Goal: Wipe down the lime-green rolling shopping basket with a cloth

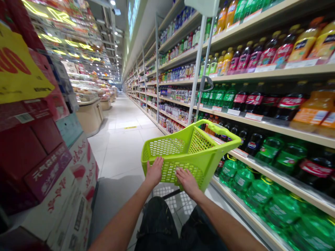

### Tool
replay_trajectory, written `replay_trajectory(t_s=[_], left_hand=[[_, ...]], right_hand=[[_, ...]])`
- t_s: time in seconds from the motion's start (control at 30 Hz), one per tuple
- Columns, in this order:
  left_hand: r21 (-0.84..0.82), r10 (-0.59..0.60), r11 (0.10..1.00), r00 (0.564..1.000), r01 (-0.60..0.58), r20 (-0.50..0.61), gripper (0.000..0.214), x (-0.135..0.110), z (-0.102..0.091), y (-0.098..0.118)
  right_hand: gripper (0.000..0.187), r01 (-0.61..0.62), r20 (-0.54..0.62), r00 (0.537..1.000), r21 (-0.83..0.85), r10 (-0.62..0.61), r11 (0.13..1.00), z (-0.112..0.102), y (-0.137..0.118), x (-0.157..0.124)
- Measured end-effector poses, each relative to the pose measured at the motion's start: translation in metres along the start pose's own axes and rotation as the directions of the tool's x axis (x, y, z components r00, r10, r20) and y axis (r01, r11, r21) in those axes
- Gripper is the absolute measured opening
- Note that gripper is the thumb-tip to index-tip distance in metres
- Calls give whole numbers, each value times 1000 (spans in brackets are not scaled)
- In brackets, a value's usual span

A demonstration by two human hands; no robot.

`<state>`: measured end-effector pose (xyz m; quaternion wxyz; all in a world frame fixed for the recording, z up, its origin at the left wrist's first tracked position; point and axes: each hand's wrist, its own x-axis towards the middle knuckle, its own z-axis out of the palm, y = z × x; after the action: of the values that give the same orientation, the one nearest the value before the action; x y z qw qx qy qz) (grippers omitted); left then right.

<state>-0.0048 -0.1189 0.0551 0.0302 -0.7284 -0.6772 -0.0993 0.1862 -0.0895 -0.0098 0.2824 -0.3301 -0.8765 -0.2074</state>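
Observation:
A lime-green plastic shopping cart (209,164) stands sideways in front of my knees, its handle toward the drink shelves. Its basket, with perforated walls, shows nothing inside. My left hand (154,170) rests against the near side wall close to the front corner, fingers stretched out and thumb apart. Further right on the same wall lies my right hand (187,180), with its fingers extended over the holes. A small white patch shows at its fingertips; what it is I cannot make out. Neither hand is wrapped around the cart.
Drink shelves (274,130) run along the right, with large green bottles (282,209) at the bottom. Stacked cartons (65,195) and a yellow price sign (21,66) crowd the left. A pale tiled aisle (123,139) stretches ahead past rounded display counters (87,116).

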Motion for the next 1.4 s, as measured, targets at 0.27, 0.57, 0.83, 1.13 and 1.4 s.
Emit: replay_trajectory(t_s=[0.27,0.57,0.83,1.13,1.4], left_hand=[[33,86,996,996,-85,-40,62,4,1,20],[21,94,996,992,-92,-82,61,11,-2,35],[2,109,994,994,-109,-7,65,20,0,53],[-10,113,994,994,-113,-7,70,25,-3,62],[-46,103,994,995,-103,13,72,20,2,60]], right_hand=[[38,-75,-133,989,-38,69,996,-22,17,16],[42,-150,-91,986,-95,141,984,-32,44,-19],[42,-164,-11,986,-135,164,977,-40,66,-42],[42,-256,-171,959,-185,225,949,-70,88,-28],[43,-329,-300,915,-171,269,929,-102,114,-28]])
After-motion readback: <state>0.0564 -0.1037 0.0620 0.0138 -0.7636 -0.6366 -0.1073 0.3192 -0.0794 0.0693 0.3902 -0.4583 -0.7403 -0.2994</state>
